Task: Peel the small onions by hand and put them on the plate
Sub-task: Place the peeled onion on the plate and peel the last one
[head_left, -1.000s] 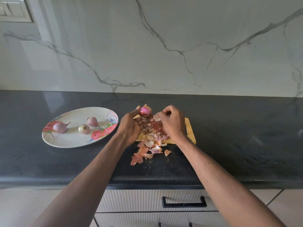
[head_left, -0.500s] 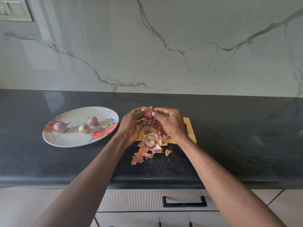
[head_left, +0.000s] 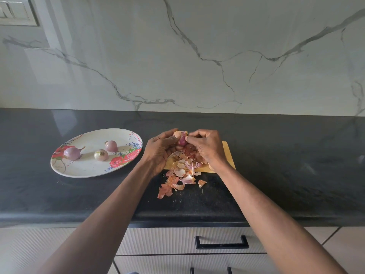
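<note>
My left hand (head_left: 161,148) grips a small pink onion (head_left: 182,139) above the wooden board (head_left: 229,158). A loose flap of pale skin (head_left: 178,133) sticks up from the onion's top. My right hand (head_left: 205,144) meets it from the right, its fingertips pinching the skin at the onion's side. A white plate with red flowers (head_left: 87,167) lies to the left on the counter. Three peeled onions lie on it: one (head_left: 72,153) at the left, one (head_left: 101,154) in the middle and one (head_left: 111,145) behind it.
A heap of onion peels (head_left: 180,171) covers the board's left part and spills onto the black counter (head_left: 286,165) toward its front edge. A marble wall rises behind. Drawers with black handles (head_left: 222,242) sit below the counter.
My right hand has come over from the peel heap to the onion and now pinches its skin. The onion has sunk a little lower between both hands.
</note>
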